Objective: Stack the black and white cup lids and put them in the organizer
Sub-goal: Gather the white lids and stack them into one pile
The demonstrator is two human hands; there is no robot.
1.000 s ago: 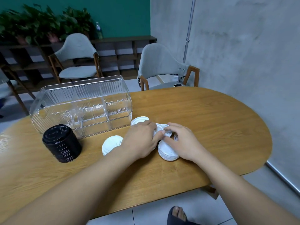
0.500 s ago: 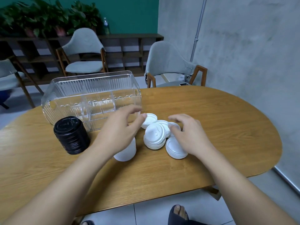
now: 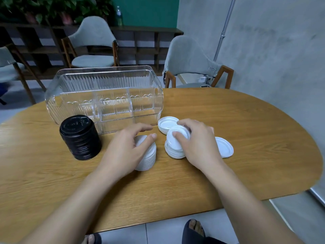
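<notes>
Head view: on the wooden desk (image 3: 246,138), the left hand (image 3: 126,152) curls its grip around a tall white stack (image 3: 147,159), thumb on top. The right hand (image 3: 198,145) has its grip clamped on a tilted white lid (image 3: 175,140) above a short pile (image 3: 173,153). An upturned lid (image 3: 167,124) and a flat lid (image 3: 225,147) lie nearby. The black stack (image 3: 80,138) stands before the clear organizer (image 3: 105,92).
</notes>
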